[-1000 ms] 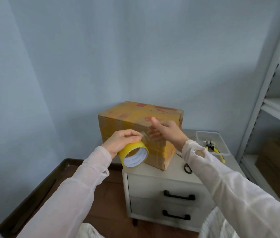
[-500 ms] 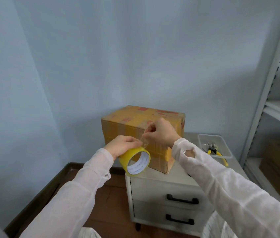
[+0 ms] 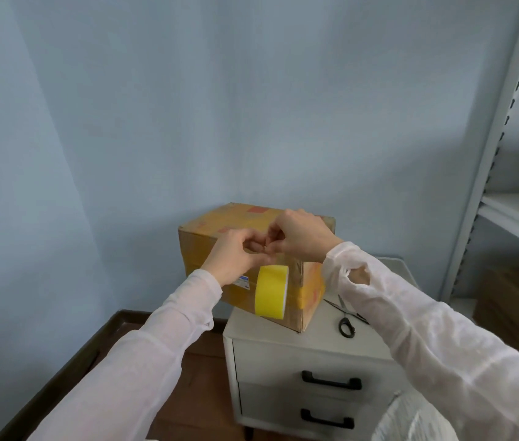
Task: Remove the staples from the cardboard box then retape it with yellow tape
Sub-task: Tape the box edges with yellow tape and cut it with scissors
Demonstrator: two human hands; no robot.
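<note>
L hand (image 3: 234, 254) and R hand (image 3: 299, 237), fingers curled, pinch the loose end of the tape roll (image 3: 271, 291), which dangles before the box (image 3: 201, 249) at the worktop's (image 3: 325, 319) left edge. Risk: slack strip folds and sticks to itself.

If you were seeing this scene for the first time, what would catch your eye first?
The bright yellow tape roll stands out, hanging in front of the cardboard box. Just above it, the left hand and right hand meet, apparently pinching its loose end. The box sits on a white nightstand.
</note>
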